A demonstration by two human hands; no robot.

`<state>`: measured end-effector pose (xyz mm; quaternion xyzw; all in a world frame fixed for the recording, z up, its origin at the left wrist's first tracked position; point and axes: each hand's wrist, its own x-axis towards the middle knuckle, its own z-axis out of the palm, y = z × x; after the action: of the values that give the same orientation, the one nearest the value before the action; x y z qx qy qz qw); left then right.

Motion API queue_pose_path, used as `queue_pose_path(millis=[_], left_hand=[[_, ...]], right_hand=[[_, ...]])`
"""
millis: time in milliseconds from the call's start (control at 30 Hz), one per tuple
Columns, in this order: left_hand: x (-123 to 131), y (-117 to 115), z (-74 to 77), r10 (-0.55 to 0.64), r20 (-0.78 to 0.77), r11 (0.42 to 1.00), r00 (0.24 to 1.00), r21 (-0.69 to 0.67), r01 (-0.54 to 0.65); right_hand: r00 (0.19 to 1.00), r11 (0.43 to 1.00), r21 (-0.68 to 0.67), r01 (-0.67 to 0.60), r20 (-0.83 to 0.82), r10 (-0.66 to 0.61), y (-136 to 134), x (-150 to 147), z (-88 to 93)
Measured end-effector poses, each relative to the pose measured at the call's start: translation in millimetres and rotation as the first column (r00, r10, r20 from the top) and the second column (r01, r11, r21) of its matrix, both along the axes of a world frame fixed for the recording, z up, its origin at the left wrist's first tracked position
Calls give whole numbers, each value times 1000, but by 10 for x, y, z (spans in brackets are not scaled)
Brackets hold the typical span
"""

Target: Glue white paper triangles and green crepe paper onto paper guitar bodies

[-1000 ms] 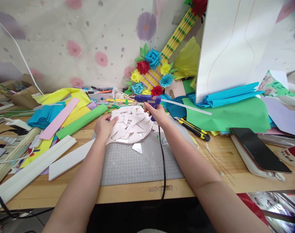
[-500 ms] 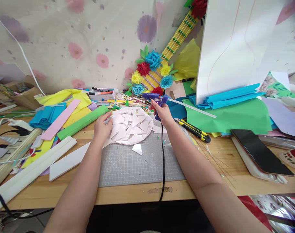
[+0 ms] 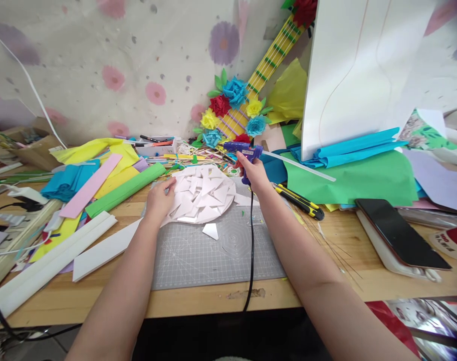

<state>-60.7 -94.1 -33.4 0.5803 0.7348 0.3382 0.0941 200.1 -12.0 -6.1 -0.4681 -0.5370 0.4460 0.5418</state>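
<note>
A round white piece (image 3: pixel 202 217) covered with many angular white foam scraps rests at the back of the grey cutting mat (image 3: pixel 198 260). At its left edge is my left hand (image 3: pixel 161 198), fingers curled and closed on the rim, the fingertips partly hidden. My right hand (image 3: pixel 253 169) is wrapped around a blue-purple hot glue gun (image 3: pixel 250 152) beside the disc's right side. The gun's nozzle points left and a long glue stick (image 3: pixel 299 165) sticks out of its back. One loose white scrap (image 3: pixel 211 231) lies on the mat in front of the disc.
Behind stands a yellow paper guitar (image 3: pixel 266 72) with paper flowers. A tall white board (image 3: pixel 345 75) leans at right. Yellow-black utility knives (image 3: pixel 299 201) and a phone (image 3: pixel 401 233) lie to the right. Paper rolls and a power strip (image 3: pixel 21 240) fill the left. The gun's black cord (image 3: pixel 252 250) crosses the mat.
My left hand has shifted slightly, its fingers now closer against the disc's rim. The glue gun has turned and moved a little relative to the disc. The whole view has shifted slightly.
</note>
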Motion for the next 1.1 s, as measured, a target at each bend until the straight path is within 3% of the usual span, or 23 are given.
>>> queue_pose_path(millis=[400,633,733,800,833,867,933,1000,1100], left_hand=[[-10,26,-7,-28,102,1000,994,11,27],[24,-7,-33,14,1,998,1000,54,-14],[82,-49,15,19,-60,987,998,160,-9],[165,-99,77,-85,-127,963,988,244,114],[222,-132,113,-200,-173,943,964,234,238],[287,-169,149,-346,-213,906,914,178,384],[426,-251,212,-637,-226,763,737,-48,645],[550,-329,257,-763,-181,646,620,-245,723],[656,-406,293,-774,-176,623,608,-388,679]], right_hand=[[1000,999,-35,21,-7,-22,15,6,-9],[999,998,-56,-25,-33,23,16,79,18],[996,995,-59,-86,-39,84,18,162,56],[994,991,-74,-111,-27,109,30,246,76],[993,989,-92,-119,-13,118,38,297,83],[992,985,-116,-126,11,128,48,352,88],[987,978,-165,-131,71,145,67,468,95],[986,975,-192,-109,104,130,80,574,103],[995,976,-210,-51,75,68,92,685,123]])
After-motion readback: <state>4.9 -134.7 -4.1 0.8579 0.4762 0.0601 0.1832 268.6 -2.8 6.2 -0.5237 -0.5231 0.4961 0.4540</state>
